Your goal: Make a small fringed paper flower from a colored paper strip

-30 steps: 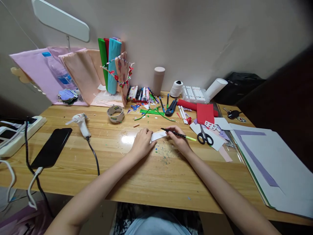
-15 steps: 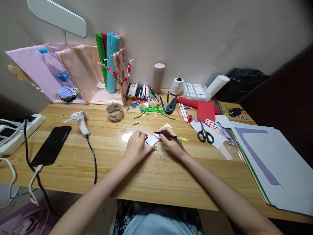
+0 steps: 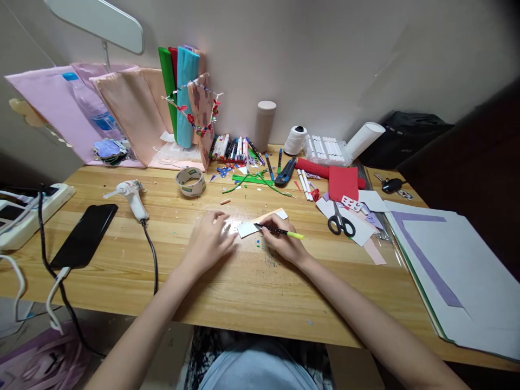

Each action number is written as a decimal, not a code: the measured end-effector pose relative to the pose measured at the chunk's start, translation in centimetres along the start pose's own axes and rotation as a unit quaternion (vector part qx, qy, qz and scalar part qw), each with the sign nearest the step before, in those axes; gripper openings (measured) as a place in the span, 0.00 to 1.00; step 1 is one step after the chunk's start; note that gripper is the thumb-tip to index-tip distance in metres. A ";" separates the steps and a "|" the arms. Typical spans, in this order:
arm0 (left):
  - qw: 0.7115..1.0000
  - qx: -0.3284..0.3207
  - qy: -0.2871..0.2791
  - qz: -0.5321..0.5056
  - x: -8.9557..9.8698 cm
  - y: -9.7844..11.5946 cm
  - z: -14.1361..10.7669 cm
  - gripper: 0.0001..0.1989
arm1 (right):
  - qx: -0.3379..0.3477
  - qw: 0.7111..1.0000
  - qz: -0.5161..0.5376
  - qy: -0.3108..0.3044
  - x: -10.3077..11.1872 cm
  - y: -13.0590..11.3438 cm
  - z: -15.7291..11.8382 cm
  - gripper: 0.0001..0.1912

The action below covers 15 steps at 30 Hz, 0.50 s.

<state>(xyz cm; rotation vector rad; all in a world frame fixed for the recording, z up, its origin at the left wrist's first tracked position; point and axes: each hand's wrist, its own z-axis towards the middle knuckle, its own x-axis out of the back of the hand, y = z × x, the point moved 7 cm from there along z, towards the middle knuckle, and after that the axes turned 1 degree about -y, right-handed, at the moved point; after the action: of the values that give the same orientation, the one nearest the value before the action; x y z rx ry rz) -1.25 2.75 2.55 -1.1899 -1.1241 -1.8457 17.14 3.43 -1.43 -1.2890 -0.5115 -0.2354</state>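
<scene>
A black pen with a yellow-green end (image 3: 296,235) is held in my right hand (image 3: 284,238), its tip at a small white paper piece (image 3: 247,228). The paper lies on the wooden table (image 3: 244,292), partly covered by my right hand, and a tan edge shows along its far side. My left hand (image 3: 209,241) rests just left of the paper, not touching it, with its fingers apart and nothing in them.
Black scissors (image 3: 341,224) lie on paper scraps at the right, near red paper (image 3: 343,184). Behind are a blue cutter (image 3: 285,172), green strips and markers (image 3: 231,149). A tape roll (image 3: 190,181), glue gun (image 3: 132,197) and phone (image 3: 85,235) sit left.
My left hand has come off the paper and moved left. The paper has turned and shows more of its length. My right hand still holds the pen, now lower over the paper.
</scene>
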 end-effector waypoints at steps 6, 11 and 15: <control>0.900 0.327 0.269 0.105 8.2 -12.1 -8.6 0.19 | -0.014 1.000 -0.010 0.007 0.2 0.1 -0.1 0.03; 0.848 0.465 0.212 0.137 9.3 -20.0 -13.6 0.38 | -0.019 1.000 -0.004 0.013 0.3 0.2 0.0 0.02; 0.876 0.442 0.128 0.144 8.9 -23.2 -12.9 0.40 | -0.022 1.000 0.003 0.008 0.3 0.3 0.1 0.01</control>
<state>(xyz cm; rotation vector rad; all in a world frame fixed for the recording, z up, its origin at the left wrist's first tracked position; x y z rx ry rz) -29.06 -0.13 0.89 -0.5087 -1.3199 -0.9976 17.51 3.62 -1.52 -1.3306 -0.4914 -0.2535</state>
